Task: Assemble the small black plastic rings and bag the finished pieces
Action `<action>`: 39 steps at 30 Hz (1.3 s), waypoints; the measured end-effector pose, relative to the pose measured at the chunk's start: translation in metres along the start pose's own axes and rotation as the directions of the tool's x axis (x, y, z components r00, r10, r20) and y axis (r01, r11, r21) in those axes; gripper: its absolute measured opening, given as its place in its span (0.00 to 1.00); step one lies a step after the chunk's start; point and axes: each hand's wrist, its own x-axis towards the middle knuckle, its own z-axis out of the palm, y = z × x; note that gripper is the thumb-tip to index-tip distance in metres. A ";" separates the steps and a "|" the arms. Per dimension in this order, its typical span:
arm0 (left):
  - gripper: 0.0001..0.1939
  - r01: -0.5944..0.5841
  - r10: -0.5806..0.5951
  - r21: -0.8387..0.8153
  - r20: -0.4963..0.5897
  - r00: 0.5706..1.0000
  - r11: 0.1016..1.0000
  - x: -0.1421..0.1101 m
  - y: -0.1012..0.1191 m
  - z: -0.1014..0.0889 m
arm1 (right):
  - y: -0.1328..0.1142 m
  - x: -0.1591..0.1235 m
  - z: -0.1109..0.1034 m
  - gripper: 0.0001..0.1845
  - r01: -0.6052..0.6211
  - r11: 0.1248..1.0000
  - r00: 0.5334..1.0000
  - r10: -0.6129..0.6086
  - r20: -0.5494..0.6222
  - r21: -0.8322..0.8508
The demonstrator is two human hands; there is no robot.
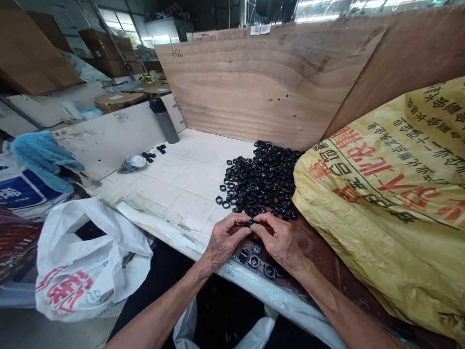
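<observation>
Pinching a small black plastic piece (251,223) between them, the person's left hand (224,238) and right hand (279,238) meet at the near side of the work surface (187,169), which is white with a grid of faint lines. From where I stand, each grip is closed on that piece, thumb and fingers together, and the fingers hide much of its shape. It sits right in front of a heaped pile of small black ring-shaped plastic parts (271,177), which spreads back towards an upright plywood panel (254,87) with dark holes in it. A few loose rings lie at the pile's left edge.

Just below the hands, near the front edge, lie several round black parts with greyish faces (254,261); the right hand is close above some of them, on a dark reddish-brown patch (308,242).

A large yellow sack with red and black printed characters (366,194) bulges along the right side, touching the pile. At the far left corner stands a grey cylindrical bottle with a black lid (166,125), and nearer lies a cluster of little black pieces (148,156).
</observation>
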 end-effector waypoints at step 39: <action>0.10 0.010 -0.010 0.014 0.021 1.000 1.000 0.002 0.002 0.001 | -0.011 0.000 0.002 0.09 -0.002 0.990 0.999 -0.005 -0.049 -0.139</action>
